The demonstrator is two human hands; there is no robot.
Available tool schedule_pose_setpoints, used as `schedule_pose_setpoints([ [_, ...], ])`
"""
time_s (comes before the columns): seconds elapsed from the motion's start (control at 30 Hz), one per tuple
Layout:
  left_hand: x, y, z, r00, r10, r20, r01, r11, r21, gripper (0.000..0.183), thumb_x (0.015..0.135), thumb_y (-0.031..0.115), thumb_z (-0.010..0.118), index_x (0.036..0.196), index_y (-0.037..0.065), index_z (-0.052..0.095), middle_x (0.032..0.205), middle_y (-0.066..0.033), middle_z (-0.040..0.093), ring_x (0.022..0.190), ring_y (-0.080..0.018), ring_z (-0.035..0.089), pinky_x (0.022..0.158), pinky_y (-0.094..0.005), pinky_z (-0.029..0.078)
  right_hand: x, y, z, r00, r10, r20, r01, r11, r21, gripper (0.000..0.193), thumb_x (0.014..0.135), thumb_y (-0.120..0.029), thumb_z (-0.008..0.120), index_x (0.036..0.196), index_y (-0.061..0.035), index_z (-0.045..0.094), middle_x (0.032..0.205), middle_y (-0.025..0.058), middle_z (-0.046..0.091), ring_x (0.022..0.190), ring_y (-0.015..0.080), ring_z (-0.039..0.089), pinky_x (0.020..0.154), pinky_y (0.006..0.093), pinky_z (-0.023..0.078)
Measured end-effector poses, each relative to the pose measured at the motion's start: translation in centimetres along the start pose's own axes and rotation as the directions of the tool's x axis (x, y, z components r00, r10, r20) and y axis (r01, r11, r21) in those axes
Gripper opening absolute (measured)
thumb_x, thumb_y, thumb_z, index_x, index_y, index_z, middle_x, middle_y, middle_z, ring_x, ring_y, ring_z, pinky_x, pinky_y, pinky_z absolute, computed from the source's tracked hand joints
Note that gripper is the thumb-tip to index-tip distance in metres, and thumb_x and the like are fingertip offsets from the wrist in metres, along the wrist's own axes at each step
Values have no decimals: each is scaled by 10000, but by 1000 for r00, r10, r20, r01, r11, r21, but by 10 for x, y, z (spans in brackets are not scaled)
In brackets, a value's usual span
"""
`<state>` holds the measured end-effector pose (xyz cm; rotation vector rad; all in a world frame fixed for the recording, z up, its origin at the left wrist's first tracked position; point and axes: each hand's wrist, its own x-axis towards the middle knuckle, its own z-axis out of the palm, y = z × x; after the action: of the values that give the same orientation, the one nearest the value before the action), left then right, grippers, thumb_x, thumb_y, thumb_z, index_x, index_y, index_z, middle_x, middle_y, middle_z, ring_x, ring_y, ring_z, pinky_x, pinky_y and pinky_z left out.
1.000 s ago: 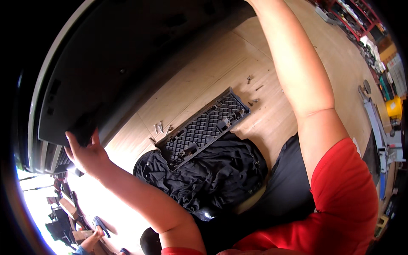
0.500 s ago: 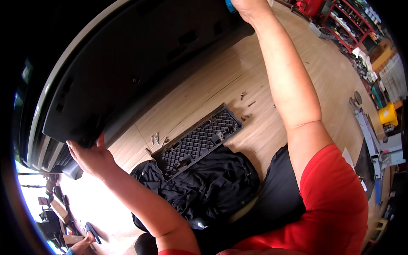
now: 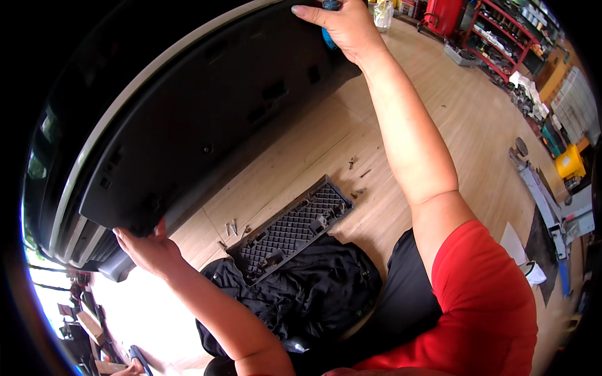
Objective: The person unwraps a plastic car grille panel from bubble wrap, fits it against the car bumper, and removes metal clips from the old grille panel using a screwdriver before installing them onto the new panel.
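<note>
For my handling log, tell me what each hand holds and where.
The left hand holds the black panel by its lower-left edge. The right hand, at the panel's upper-right end, appears to hold a blue object around its hidden middle.

A tray [image 3: 461, 56] sits beside a red rack [image 3: 501, 47]; a yellow container [image 3: 569, 161] is near a metal frame [image 3: 538, 188] (blue at one end).

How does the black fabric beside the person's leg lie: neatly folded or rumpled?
Rumpled: irregular creases run across the black fabric, and the gridded panel lies partly over it.
</note>
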<state>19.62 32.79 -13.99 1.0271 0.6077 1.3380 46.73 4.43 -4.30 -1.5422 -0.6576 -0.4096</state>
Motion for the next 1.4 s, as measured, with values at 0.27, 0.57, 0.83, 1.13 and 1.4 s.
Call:
schedule_pose_setpoints([
  [0.27,-22,-2,-2,967,-32,-254,61,992,108,605,975,421,475,1431,44,347,1386,-152,445,1231,-340,484,908,-482,481,1,9,-13,990,-4,143,-8,997,83,448,782,-133,785,1194,-23,649,970,76,688,808,116,608,760,243,486],
  [0.57,-99,-47,-23,985,-31,-168,63,980,191,662,1022,461,325,1318,-122,426,1231,-262,545,1079,-347,548,958,-374,442,9,75,-120,757,166,631,-346,922,172,504,869,-185,686,1315,-6,532,1292,81,571,1178,183,544,1034,297,399],
  [0.83,-191,-151,-40,978,-207,-18,203,934,295,417,1040,323,352,925,-4,582,906,-64,583,843,-161,500,808,-298,423,-50,209,-219,604,624,496,-731,681,35,562,890,-317,658,1349,-36,498,1258,73,574,1089,169,584,909,325,487],
  [1.13,-228,-244,-76,753,-657,-27,556,613,561,529,1018,411,395,983,-74,602,887,-132,645,813,-205,556,791,-322,448,-149,258,-215,126,988,85,-764,152,-627,386,863,-342,668,1201,-158,647,995,-2,667,776,115,578,582,264,437],
  [1.4,-184,-260,-76,774,-631,-47,565,656,501,516,1000,406,451,813,-57,583,667,-108,563,641,-185,494,640,-344,431,-139,276,-185,82,989,121,-652,145,-744,343,854,-339,675,1113,-113,677,840,7,644,585,108,508,483,246,432],
])
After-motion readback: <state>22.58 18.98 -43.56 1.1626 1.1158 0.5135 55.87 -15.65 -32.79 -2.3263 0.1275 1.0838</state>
